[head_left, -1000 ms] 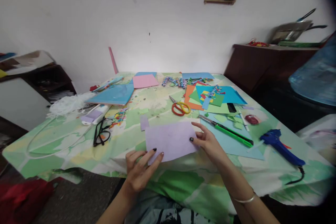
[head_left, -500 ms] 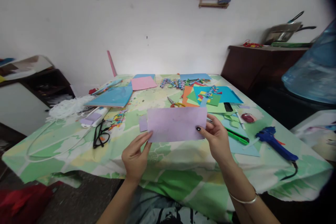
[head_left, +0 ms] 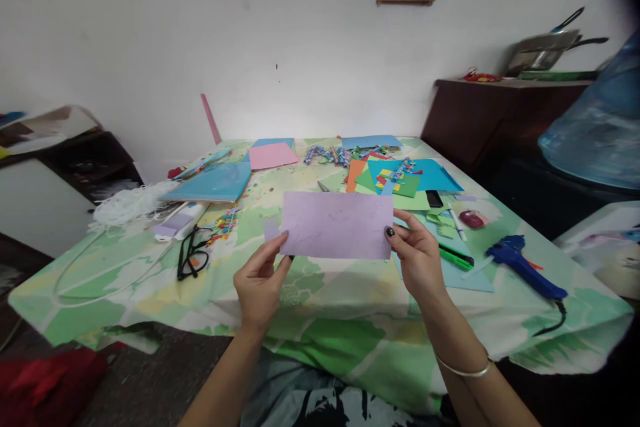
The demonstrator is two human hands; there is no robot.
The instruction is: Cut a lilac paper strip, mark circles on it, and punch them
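A rectangular sheet of purple paper (head_left: 337, 225) is held up above the table's near side, its broad face toward me. My left hand (head_left: 261, 280) pinches its lower left corner between thumb and fingers. At the right edge my right hand (head_left: 417, 250) grips it, the thumb on the front and the fingers behind. Behind the sheet, the tip of a pair of pliers or scissors (head_left: 323, 187) shows; the rest is hidden. A small purple paper piece (head_left: 271, 229) lies on the table just left of the sheet.
On the patterned tablecloth (head_left: 325, 330), a blue glue gun (head_left: 527, 268) and green cutter (head_left: 457, 256) lie right. Coloured papers (head_left: 435, 175) and paper curls (head_left: 327, 155) lie farther back. Black glasses (head_left: 193, 255), a blue folder (head_left: 213, 181) and white cord (head_left: 130, 203) are left.
The purple sheet has risen slightly in view and now covers most of the tool behind it. My right thumb has shifted nearer the sheet's right edge. Both hands keep hold.
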